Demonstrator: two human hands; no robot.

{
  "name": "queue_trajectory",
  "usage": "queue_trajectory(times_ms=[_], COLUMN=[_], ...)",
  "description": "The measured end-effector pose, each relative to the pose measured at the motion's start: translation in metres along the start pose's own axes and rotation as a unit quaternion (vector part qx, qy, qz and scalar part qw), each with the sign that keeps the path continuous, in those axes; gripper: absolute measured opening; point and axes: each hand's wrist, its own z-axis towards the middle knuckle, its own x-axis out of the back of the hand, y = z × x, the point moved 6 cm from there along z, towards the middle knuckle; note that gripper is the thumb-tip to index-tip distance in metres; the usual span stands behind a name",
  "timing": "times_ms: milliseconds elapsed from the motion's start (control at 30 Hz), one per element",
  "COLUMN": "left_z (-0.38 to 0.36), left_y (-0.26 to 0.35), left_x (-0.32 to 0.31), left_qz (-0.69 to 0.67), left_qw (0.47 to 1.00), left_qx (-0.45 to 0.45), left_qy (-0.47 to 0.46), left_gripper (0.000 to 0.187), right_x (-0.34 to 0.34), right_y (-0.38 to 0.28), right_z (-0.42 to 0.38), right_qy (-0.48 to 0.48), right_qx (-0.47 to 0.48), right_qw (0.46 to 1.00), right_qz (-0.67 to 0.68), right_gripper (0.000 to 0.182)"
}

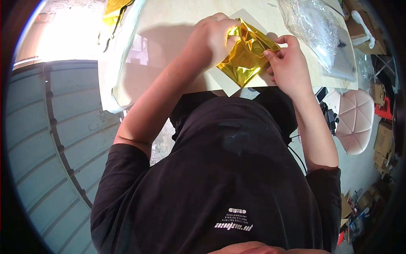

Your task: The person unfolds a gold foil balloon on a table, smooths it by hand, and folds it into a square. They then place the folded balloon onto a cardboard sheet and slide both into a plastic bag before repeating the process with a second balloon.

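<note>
A: Nearest the camera, what fills the view?

B: The person's black shirt (228, 169), with both bare forearms reaching away from it to the table (169, 25). The table's near edge lies just past the chest.

A: State of the 2 hands?

B: Left hand (211, 40) is curled closed over the upper left part of a gold foil bag (245, 55), fingers folded onto the crumpled top. Right hand (287, 65) pinches the bag's right edge between thumb and fingertips. Both grip the bag.

A: Where does the bag sit?

B: Over a white sheet (228, 82) near the table's front edge, between the hands. Its lower corner points toward the body. I cannot tell whether it touches the sheet or is lifted off it.

A: Room around it?

B: Bare tabletop lies open to the left of and beyond the left hand. To the right it is tighter: a pile of clear plastic bags (313, 25) lies near the right hand, on the far right part of the table.

A: Farther out?

B: More gold foil (114, 10) at the far left corner. A pink padded chair (355, 120) stands off the table's right edge.
</note>
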Motion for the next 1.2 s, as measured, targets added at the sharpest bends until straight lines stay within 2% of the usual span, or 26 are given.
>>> queue_trajectory(times_ms=[67, 133, 200, 267, 400, 600, 700, 767, 833, 867, 933, 967, 1000, 1033, 1067, 1100, 1133, 1167, 1200], left_z=[-0.003, -0.008, -0.009, -0.008, -0.006, -0.008, -0.015, -0.021, -0.025, -0.025, -0.025, -0.024, -0.022, -0.021, -0.018, -0.017, -0.018, -0.017, -0.019], left_y=[0.001, 0.008, 0.009, 0.01, 0.011, 0.013, 0.019, 0.023, 0.022, 0.021, 0.01, 0.011, 0.005, 0.001, 0.002, -0.002, -0.005, -0.011, -0.013], left_x=[-0.002, -0.001, -0.002, -0.002, 0.0, 0.002, 0.002, 0.003, 0.007, 0.008, 0.005, 0.007, 0.006, 0.005, 0.01, 0.01, 0.008, 0.004, 0.001], left_qz=[0.029, 0.1, 0.093, 0.085, 0.093, 0.079, 0.093, 0.102, 0.091, 0.091, 0.025, 0.024, -0.014, -0.052, -0.052, -0.123, -0.194, -0.25, -0.25], left_qw=[0.999, 0.99, 0.992, 0.994, 0.995, 0.994, 0.993, 0.993, 0.993, 0.993, 0.995, 0.995, 0.99, 0.979, 0.98, 0.966, 0.944, 0.929, 0.929], left_qx=[-0.027, -0.076, -0.06, -0.044, -0.032, -0.03, -0.019, -0.005, 0.014, 0.016, 0.075, 0.074, 0.135, 0.195, 0.192, 0.226, 0.259, 0.261, 0.261], left_qy=[-0.005, 0.065, 0.056, 0.049, 0.035, 0.062, 0.065, 0.065, 0.075, 0.075, 0.061, 0.059, 0.025, -0.009, -0.009, -0.039, -0.068, -0.082, -0.082], left_gripper=[0.034, 0.035, 0.035, 0.036, 0.034, 0.034, 0.041, 0.046, 0.058, 0.058, 0.065, 0.065, 0.065, 0.065, 0.065, 0.063, 0.061, 0.061, 0.061], right_x=[0.001, 0.002, 0.002, 0.006, 0.012, 0.018, 0.014, 0.016, 0.013, 0.011, 0.007, 0.006, 0.006, 0.007, 0.005, 0.003, 0.001, -0.002, -0.004], right_y=[-0.002, -0.004, -0.004, -0.006, -0.01, -0.015, -0.026, -0.031, -0.022, -0.016, -0.007, 0.001, 0.006, 0.006, 0.006, 0.007, 0.009, 0.011, 0.011], right_z=[0.005, 0.005, 0.005, 0.006, 0.006, 0.031, 0.027, 0.009, -0.003, -0.007, -0.008, -0.004, -0.002, -0.002, -0.001, 0.0, 0.0, 0.001, 0.001], right_qy=[0.071, 0.081, 0.091, 0.148, 0.139, 0.04, 0.045, 0.094, 0.092, 0.093, 0.088, 0.083, 0.08, 0.082, 0.058, 0.033, 0.034, 0.028, 0.022], right_qx=[0.123, 0.112, 0.1, 0.147, 0.135, 0.091, 0.098, 0.07, 0.067, 0.061, 0.047, 0.026, 0.005, 0.004, -0.007, -0.018, -0.019, 0.001, 0.021], right_qw=[0.984, 0.977, 0.967, 0.939, 0.949, 0.967, 0.945, 0.955, 0.967, 0.978, 0.983, 0.993, 0.997, 0.997, 0.997, 0.994, 0.994, 0.987, 0.978], right_qz=[-0.112, -0.165, -0.217, -0.272, -0.248, -0.234, -0.309, -0.271, -0.226, -0.179, -0.155, -0.085, -0.015, -0.014, 0.045, 0.104, 0.105, 0.155, 0.206], right_gripper=[0.043, 0.045, 0.047, 0.054, 0.059, 0.064, 0.061, 0.058, 0.058, 0.058, 0.06, 0.058, 0.055, 0.055, 0.053, 0.052, 0.052, 0.049, 0.047])
